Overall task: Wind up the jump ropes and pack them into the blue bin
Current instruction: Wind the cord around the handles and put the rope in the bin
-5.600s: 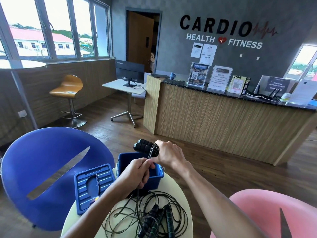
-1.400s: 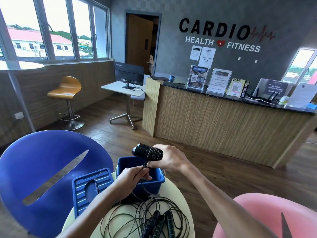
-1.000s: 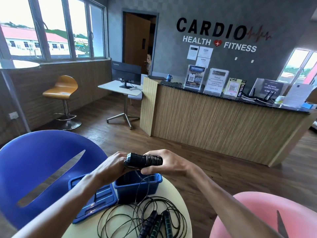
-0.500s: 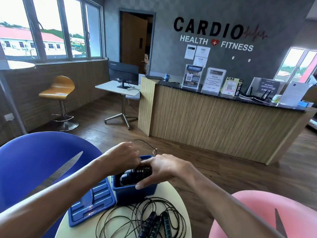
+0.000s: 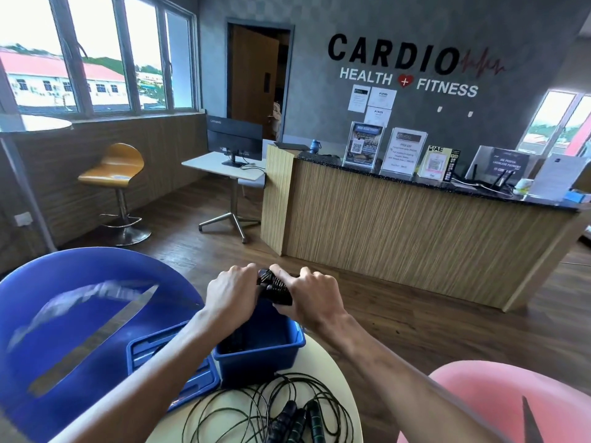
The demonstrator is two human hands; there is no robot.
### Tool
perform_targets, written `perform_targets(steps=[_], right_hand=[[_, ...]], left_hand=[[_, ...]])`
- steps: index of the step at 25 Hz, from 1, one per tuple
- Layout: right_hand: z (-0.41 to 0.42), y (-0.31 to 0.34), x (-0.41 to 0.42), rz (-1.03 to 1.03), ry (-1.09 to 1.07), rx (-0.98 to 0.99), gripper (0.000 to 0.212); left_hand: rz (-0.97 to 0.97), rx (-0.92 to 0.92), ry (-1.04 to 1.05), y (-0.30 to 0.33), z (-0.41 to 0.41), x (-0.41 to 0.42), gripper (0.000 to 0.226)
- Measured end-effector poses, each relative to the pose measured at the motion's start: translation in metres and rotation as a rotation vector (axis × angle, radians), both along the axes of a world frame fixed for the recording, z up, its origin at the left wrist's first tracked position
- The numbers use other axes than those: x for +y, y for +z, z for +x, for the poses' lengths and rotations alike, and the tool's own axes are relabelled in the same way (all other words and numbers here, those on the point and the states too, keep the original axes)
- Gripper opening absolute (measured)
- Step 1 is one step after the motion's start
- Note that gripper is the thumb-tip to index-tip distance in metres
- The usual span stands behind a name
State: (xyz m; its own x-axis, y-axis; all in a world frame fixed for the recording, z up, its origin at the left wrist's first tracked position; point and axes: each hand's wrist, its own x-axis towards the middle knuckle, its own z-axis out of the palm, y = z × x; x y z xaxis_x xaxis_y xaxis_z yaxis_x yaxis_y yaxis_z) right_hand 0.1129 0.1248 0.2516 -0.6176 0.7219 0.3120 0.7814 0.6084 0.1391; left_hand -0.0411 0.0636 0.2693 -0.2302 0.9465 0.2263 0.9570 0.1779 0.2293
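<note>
wound jump rope [image 5: 275, 287] | gripped between both hands [image 5: 275, 294] | above blue bin [image 5: 271, 353]

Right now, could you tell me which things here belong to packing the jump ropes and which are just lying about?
Part of the job:
- wound black jump rope, gripped by left hand and right hand
- blue plastic bin
- loose black ropes on the table

Lying about:
- blue ribbed lid
- blue chair
- pink chair

Wound black jump rope bundle [image 5: 275, 288] gripped between my hands, above far end of open blue bin [image 5: 259, 352]. Loose black jump ropes [image 5: 277, 410] tangled on table just before bin.
</note>
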Motion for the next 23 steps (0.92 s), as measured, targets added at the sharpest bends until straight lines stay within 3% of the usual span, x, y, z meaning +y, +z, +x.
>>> perform_targets(steps=[1, 5, 8, 12, 15, 17, 23], right_hand=[[0.002, -0.001, 0.003, 0.001, -0.023, 0.021, 0.076], [0.006, -0.002, 0.012, 0.017, -0.049, 0.101, 0.075], [0.002, -0.004, 0.016, 0.014, -0.074, 0.110, 0.082], [0.006, -0.004, 0.025, -0.011, -0.096, 0.130, 0.077], [0.007, -0.006, 0.028, -0.046, -0.103, 0.089, 0.087], [0.007, -0.009, 0.030, -0.065, -0.125, 0.080, 0.087], [0.015, -0.007, 0.041, -0.093, -0.152, 0.170, 0.080]], left_hand=[[-0.019, -0.161, -0.045, -0.003, -0.007, 0.006, 0.021], [-0.139, -1.182, -0.192, -0.011, -0.016, 0.016, 0.024], [-0.124, -1.458, -0.248, -0.013, -0.010, 0.014, 0.021], [-0.051, -1.394, -0.251, -0.022, -0.001, 0.018, 0.025], [-0.376, -1.118, -0.480, -0.024, 0.006, 0.016, 0.029], [-0.459, -1.087, -0.518, -0.023, 0.007, 0.017, 0.031], [-0.156, -1.105, -0.337, -0.045, 0.005, 0.031, 0.029]])
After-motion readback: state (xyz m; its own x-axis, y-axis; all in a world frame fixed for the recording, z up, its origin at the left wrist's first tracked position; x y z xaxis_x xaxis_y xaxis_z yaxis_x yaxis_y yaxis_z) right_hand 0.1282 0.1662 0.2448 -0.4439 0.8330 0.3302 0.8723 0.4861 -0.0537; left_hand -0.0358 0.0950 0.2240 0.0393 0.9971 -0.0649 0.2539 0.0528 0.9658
